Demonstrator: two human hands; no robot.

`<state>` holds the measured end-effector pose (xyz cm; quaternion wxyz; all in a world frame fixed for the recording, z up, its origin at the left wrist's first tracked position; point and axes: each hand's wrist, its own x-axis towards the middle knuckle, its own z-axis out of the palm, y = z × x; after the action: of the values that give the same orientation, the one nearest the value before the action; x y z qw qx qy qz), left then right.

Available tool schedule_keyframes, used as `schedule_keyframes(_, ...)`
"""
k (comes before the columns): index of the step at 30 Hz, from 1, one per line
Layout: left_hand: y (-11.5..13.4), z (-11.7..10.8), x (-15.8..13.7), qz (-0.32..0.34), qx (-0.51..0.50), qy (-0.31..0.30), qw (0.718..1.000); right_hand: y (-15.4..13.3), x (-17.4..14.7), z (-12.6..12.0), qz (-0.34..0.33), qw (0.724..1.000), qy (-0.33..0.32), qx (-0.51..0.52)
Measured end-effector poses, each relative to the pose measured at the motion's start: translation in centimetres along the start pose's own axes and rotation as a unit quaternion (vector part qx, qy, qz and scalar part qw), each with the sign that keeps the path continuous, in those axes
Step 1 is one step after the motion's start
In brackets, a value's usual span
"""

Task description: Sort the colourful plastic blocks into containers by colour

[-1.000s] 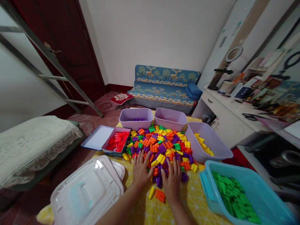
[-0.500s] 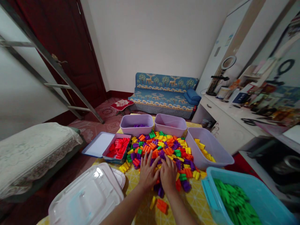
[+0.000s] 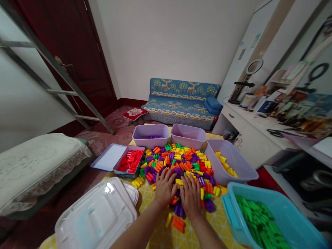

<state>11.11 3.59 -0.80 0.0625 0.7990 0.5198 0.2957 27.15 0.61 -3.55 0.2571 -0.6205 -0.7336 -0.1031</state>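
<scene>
A wide heap of small plastic building blocks [image 3: 178, 157] in yellow, orange, purple, green and red covers the middle of the table. At its near side, my left hand [image 3: 166, 186] rests palm down on the blocks with fingers spread. Just to its right lies my right hand [image 3: 191, 195], also flat with fingers apart. Neither hand grips a block. Some blocks under the palms are hidden. An orange block [image 3: 178, 224] and a yellow block [image 3: 168, 220] lie apart from the heap, between my forearms.
Behind the heap stand a lilac bin [image 3: 150, 142] with purple blocks and another lilac bin [image 3: 188, 140]. To the right are a lilac bin [image 3: 242, 178] of yellow blocks and a blue tub [image 3: 293, 204] of green ones. Leftward sit a tin [image 3: 141, 169] of red blocks and a clear lid [image 3: 95, 214].
My right hand has shifted slightly right, and its fingers have spread out flat. My left hand stays almost in place. Blocks near the fingers have been shuffled about.
</scene>
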Motion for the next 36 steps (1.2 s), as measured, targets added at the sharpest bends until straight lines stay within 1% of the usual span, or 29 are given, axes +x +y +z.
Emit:
schedule_keyframes(5, -0.2, -0.3, -0.4, 0.005, -0.002, -0.005, 1.0, 0.2, -1.5, 0.2, -0.025, 1.0, -0.004, 0.002)
schedule_keyframes(10, -0.2, -0.4, -0.5, 0.003, -0.002, 0.004, 1.0, -0.2, -2.5, -0.3, 0.002, 0.999, -0.022, -0.035)
schedule_keyframes(12, -0.1, -0.3, -0.5, 0.003, -0.002, 0.006, 1.0, -0.3, -2.4, -0.6, 0.01, 0.998, -0.041, -0.051)
schedule_keyframes(14, -0.2, -0.2, -0.5, 0.005, -0.003, 0.009, 1.0, -0.1, -2.1, -1.0, 0.008, 0.995, -0.074, -0.059)
schedule_keyframes(17, -0.3, 0.0, -0.5, 0.003, -0.003, 0.018, 1.0, 0.7, -1.9, -1.3, -0.021, 0.991, -0.115, -0.065)
schedule_keyframes(19, -0.4, 0.2, -0.6, 0.005, -0.002, 0.026, 1.0, 1.2, -2.0, -1.2, -0.044, 0.99, -0.107, -0.076)
schedule_keyframes(23, -0.3, 0.2, -0.7, 0.002, -0.003, 0.034, 0.999, 1.6, -2.6, -0.6, -0.062, 0.991, -0.049, -0.11)
schedule_keyframes(25, 0.0, 0.0, -0.7, -0.01, -0.009, 0.034, 0.999, 1.6, -2.6, -0.5, -0.071, 0.99, -0.038, -0.12)
schedule_keyframes(30, 0.2, -1.4, -0.2, -0.046, -0.038, 0.031, 0.998, 1.6, -2.4, -0.8, -0.082, 0.988, -0.042, -0.125)
schedule_keyframes(34, -0.1, -2.1, 1.1, -0.031, -0.046, 0.034, 0.998, 1.7, -2.4, -1.0, -0.083, 0.988, -0.052, -0.116)
schedule_keyframes(36, 0.0, -2.2, 1.9, -0.019, -0.056, 0.02, 0.998, 1.6, -2.3, -1.2, -0.077, 0.99, -0.062, -0.101)
